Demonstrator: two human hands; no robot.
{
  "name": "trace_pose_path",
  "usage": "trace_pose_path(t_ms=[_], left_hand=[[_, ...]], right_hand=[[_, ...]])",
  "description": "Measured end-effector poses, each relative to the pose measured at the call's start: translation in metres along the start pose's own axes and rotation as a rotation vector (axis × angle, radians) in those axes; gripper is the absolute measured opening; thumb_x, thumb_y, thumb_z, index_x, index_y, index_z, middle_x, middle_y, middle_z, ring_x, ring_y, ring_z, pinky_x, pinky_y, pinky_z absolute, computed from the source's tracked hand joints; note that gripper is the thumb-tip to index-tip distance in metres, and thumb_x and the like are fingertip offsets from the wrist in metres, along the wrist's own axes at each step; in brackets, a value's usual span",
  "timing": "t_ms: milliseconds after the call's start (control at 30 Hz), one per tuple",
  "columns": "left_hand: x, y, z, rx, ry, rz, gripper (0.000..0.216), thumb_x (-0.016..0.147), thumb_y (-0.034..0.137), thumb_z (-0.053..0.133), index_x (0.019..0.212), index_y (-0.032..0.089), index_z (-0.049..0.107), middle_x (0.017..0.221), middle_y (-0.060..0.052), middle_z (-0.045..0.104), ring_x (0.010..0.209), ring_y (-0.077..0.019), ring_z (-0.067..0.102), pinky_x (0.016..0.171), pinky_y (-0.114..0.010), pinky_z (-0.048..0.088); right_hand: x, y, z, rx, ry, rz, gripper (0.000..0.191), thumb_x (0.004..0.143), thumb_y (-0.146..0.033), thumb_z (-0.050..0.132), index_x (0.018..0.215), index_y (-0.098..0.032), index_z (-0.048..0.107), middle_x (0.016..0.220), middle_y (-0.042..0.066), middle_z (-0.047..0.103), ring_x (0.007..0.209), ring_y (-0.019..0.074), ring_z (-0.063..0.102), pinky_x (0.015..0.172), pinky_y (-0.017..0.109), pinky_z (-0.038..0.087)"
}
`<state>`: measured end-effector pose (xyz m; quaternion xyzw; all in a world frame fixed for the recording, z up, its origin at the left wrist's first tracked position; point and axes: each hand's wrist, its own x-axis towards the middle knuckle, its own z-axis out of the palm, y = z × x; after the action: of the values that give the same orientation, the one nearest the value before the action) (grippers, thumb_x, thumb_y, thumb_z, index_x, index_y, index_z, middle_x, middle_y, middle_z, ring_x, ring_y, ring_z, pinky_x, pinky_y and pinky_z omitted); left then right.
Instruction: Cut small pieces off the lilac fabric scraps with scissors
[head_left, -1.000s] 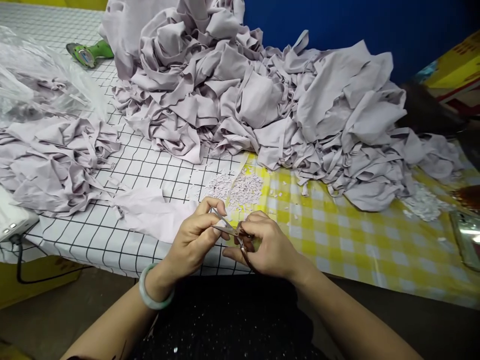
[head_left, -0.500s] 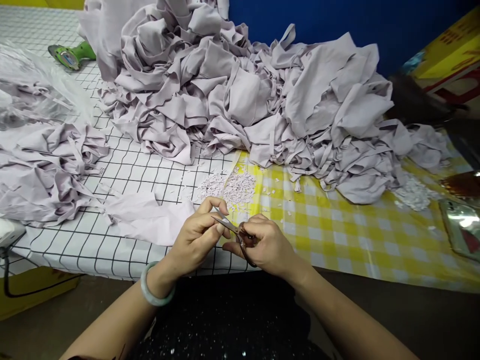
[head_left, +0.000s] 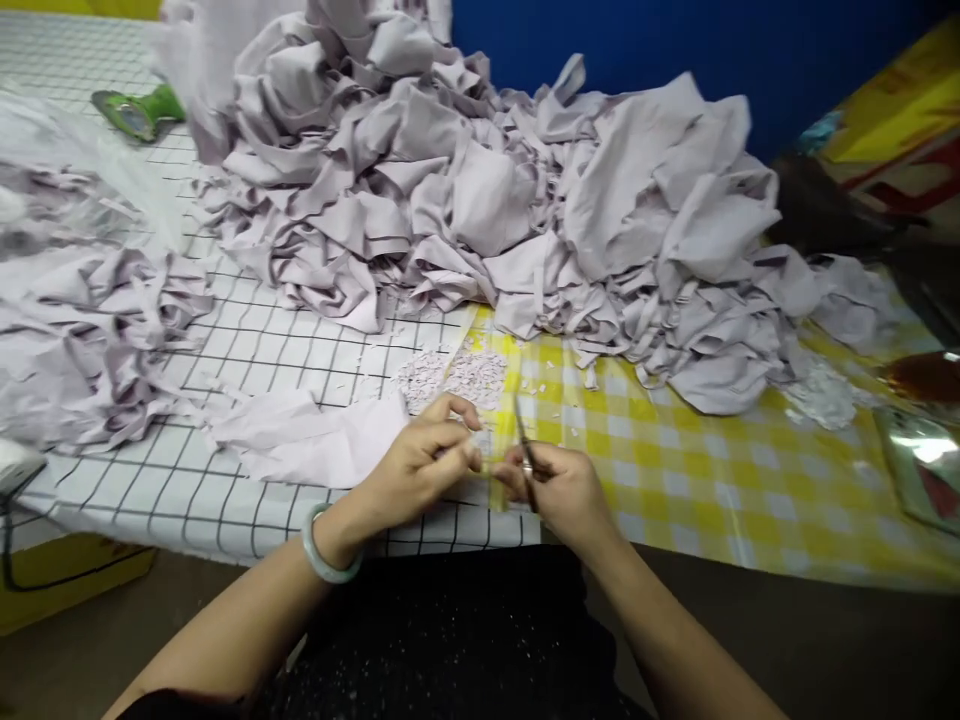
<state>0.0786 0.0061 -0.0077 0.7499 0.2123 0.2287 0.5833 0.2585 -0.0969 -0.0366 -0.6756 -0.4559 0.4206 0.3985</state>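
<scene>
A large crumpled heap of pale lilac fabric pieces (head_left: pixel 525 200) fills the upper middle of the frame, and a smaller lilac pile (head_left: pixel 90 340) lies at the left. They rest on a white black-grid tablecloth (head_left: pixel 247 350) that meets a yellow checked cloth (head_left: pixel 675 470). Lower centre, the left hand (head_left: pixel 424 465) has its fingertips pinched together; what they grip is too blurred to tell. Beside it the right hand (head_left: pixel 566 490) is closed around small metal scissors (head_left: pixel 525 455), blades pointing up. Just above the hands sits a mound of tiny lilac snippets (head_left: pixel 457 375). Some trimming looks done, but the big heap suggests much remains. No writing is legible.
</scene>
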Motion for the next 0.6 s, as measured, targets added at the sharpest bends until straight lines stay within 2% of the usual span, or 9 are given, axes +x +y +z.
trace_pose_path(t_ms=[100, 133, 167, 233, 300, 333, 433, 500, 600], left_hand=[[-0.029, 0.016, -0.004, 0.225, -0.141, 0.064, 0.014, 0.092, 0.030, 0.067, 0.091, 0.016, 0.071, 0.115, -0.013, 0.062, 0.111, -0.0261, 0.058, 0.098, -0.040, 0.049], [-0.041, 0.019, -0.009, 0.280, -0.131, 0.075, 0.017, 0.090, 0.033, 0.071, 0.094, 0.017, 0.070, 0.118, -0.013, 0.062, 0.111, -0.0264, 0.059, 0.099, -0.041, 0.049], [-0.055, 0.020, -0.017, 0.326, -0.065, 0.070, 0.018, 0.090, 0.033, 0.071, 0.096, 0.017, 0.069, 0.118, -0.013, 0.062, 0.110, -0.0259, 0.059, 0.098, -0.041, 0.050], [-0.086, 0.015, -0.041, 0.447, 0.199, 0.019, 0.007, 0.095, 0.023, 0.060, 0.094, 0.017, 0.065, 0.112, -0.011, 0.062, 0.106, -0.0238, 0.059, 0.092, -0.039, 0.052], [-0.115, 0.002, -0.070, 0.661, 0.453, -0.098, 0.013, 0.090, 0.010, 0.052, 0.093, 0.018, 0.061, 0.106, -0.011, 0.060, 0.103, -0.0250, 0.057, 0.089, -0.042, 0.051], [-0.128, -0.005, -0.083, 0.779, 0.499, -0.167, 0.017, 0.086, 0.007, 0.053, 0.096, 0.017, 0.061, 0.106, -0.011, 0.059, 0.104, -0.0271, 0.055, 0.089, -0.045, 0.050], [-0.147, -0.019, -0.102, 0.994, 0.414, -0.232, 0.023, 0.079, 0.005, 0.057, 0.098, 0.017, 0.062, 0.108, -0.012, 0.059, 0.102, -0.0300, 0.054, 0.088, -0.051, 0.048], [-0.146, -0.019, -0.094, 0.967, 0.370, -0.091, 0.021, 0.083, 0.003, 0.055, 0.096, 0.017, 0.063, 0.102, -0.010, 0.060, 0.095, -0.0258, 0.055, 0.083, -0.045, 0.051], [-0.137, -0.010, -0.073, 0.753, 0.346, 0.138, 0.022, 0.091, 0.002, 0.051, 0.103, 0.016, 0.063, 0.100, -0.009, 0.062, 0.093, -0.0198, 0.059, 0.079, -0.034, 0.054]], right_hand=[[-0.001, 0.005, -0.004, 0.019, 0.032, -0.103, 0.048, 0.079, -0.069, 0.070, 0.083, -0.021, 0.064, 0.068, 0.003, 0.062, 0.055, 0.0166, 0.056, 0.047, 0.027, 0.041], [0.000, 0.008, -0.004, 0.001, 0.020, -0.144, 0.046, 0.081, -0.067, 0.068, 0.087, -0.022, 0.064, 0.075, 0.004, 0.065, 0.062, 0.0184, 0.060, 0.051, 0.028, 0.045], [0.002, 0.010, -0.002, -0.022, 0.004, -0.177, 0.042, 0.084, -0.064, 0.068, 0.090, -0.022, 0.064, 0.081, 0.005, 0.066, 0.069, 0.0201, 0.063, 0.057, 0.029, 0.048], [0.007, 0.011, 0.007, -0.079, -0.029, -0.224, 0.035, 0.086, -0.057, 0.069, 0.094, -0.024, 0.063, 0.088, 0.006, 0.066, 0.081, 0.0225, 0.065, 0.070, 0.032, 0.052], [0.011, 0.006, 0.022, -0.123, -0.037, -0.260, 0.031, 0.084, -0.051, 0.073, 0.094, -0.024, 0.060, 0.093, 0.006, 0.067, 0.088, 0.0240, 0.065, 0.080, 0.037, 0.053], [0.013, 0.000, 0.031, -0.137, -0.036, -0.279, 0.030, 0.084, -0.048, 0.074, 0.094, -0.025, 0.058, 0.096, 0.006, 0.067, 0.090, 0.0245, 0.065, 0.082, 0.038, 0.052], [0.022, -0.026, 0.058, -0.154, -0.056, -0.363, 0.027, 0.083, -0.041, 0.075, 0.089, -0.025, 0.054, 0.100, 0.007, 0.068, 0.094, 0.0257, 0.065, 0.084, 0.041, 0.052], [0.032, -0.045, 0.076, -0.164, -0.117, -0.437, 0.024, 0.084, -0.036, 0.074, 0.090, -0.025, 0.054, 0.103, 0.008, 0.068, 0.097, 0.0263, 0.064, 0.083, 0.042, 0.051], [0.043, -0.062, 0.098, -0.172, -0.325, -0.547, 0.022, 0.083, -0.031, 0.074, 0.095, -0.024, 0.057, 0.111, 0.009, 0.067, 0.108, 0.0281, 0.059, 0.087, 0.042, 0.050]])
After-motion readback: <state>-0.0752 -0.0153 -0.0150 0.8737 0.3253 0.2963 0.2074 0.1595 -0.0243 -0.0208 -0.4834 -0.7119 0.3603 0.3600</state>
